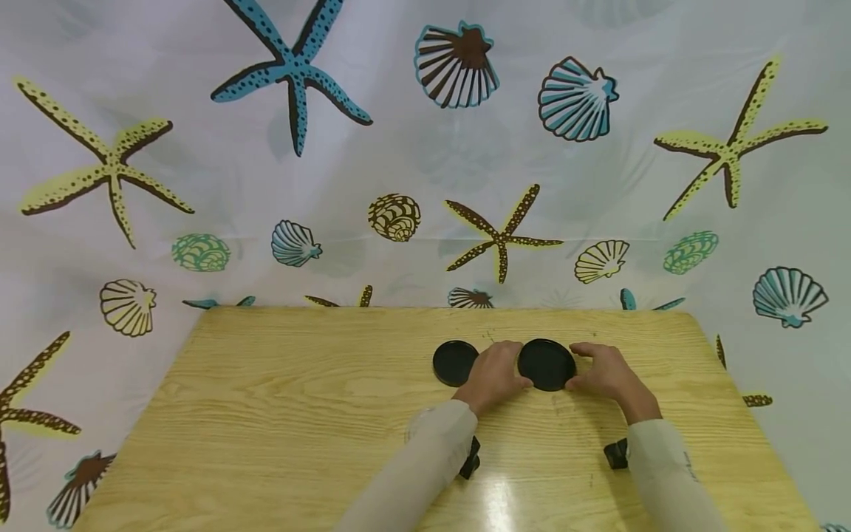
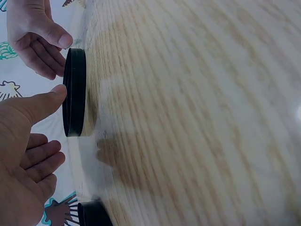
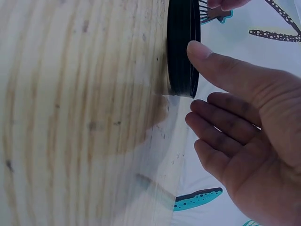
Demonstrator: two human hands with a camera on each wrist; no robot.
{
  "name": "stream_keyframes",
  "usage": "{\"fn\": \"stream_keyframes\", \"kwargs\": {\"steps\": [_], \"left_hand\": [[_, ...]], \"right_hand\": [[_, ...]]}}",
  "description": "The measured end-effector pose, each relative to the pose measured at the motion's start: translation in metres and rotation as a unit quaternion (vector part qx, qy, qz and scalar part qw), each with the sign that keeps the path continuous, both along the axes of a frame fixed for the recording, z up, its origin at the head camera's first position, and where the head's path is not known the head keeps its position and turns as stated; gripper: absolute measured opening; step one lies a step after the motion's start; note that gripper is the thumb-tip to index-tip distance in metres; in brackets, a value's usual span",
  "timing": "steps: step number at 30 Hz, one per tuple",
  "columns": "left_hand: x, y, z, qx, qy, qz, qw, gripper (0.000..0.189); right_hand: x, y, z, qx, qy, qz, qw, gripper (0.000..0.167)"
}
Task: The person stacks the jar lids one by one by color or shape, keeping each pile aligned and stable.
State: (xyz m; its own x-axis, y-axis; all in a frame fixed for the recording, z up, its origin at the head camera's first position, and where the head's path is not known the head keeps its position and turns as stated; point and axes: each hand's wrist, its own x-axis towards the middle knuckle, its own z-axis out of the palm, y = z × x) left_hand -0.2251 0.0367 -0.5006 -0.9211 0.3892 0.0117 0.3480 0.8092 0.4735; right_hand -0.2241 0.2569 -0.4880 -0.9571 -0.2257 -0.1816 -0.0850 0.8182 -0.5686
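Note:
A shallow round black dish (image 1: 547, 366) with a low rim sits between my two hands near the far side of the table. My left hand (image 1: 495, 377) holds its left edge, thumb at the rim in the left wrist view. Opposite, my right hand (image 1: 605, 373) holds the right edge between thumb and forefinger, the other fingers loosely bent below the thumb in the right wrist view. The dish (image 2: 75, 94) looks level, close over the wood. Left of it lies a second round black dish (image 1: 452, 363), partly covered by my left hand.
The wooden table (image 1: 299, 399) has light, glossy grain and a far edge close beyond the dishes. Behind it hangs a white cloth (image 1: 399, 162) printed with starfish and shells. Black pieces (image 1: 616, 454) show at both cuffs.

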Motion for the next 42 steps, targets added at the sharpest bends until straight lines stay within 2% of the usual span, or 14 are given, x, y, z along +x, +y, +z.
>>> {"fn": "stream_keyframes", "kwargs": {"steps": [7,13,27,42], "left_hand": [[-0.005,0.008,0.000,0.011,-0.013,0.003,0.9999,0.053],[-0.007,0.010,-0.001,-0.002,-0.015,0.001,0.9999,0.049],[-0.005,0.013,-0.004,-0.003,-0.028,0.015,0.9995,0.059],[0.000,0.012,0.009,0.024,-0.011,-0.001,0.9997,0.063]], "right_hand": [[-0.001,-0.002,0.000,0.005,-0.006,-0.003,1.0000,0.069],[0.000,-0.003,-0.002,-0.009,-0.014,-0.004,0.9999,0.068],[0.004,-0.005,-0.004,-0.002,-0.007,0.001,1.0000,0.065],[0.013,0.001,0.009,0.000,-0.002,-0.002,1.0000,0.065]]}}
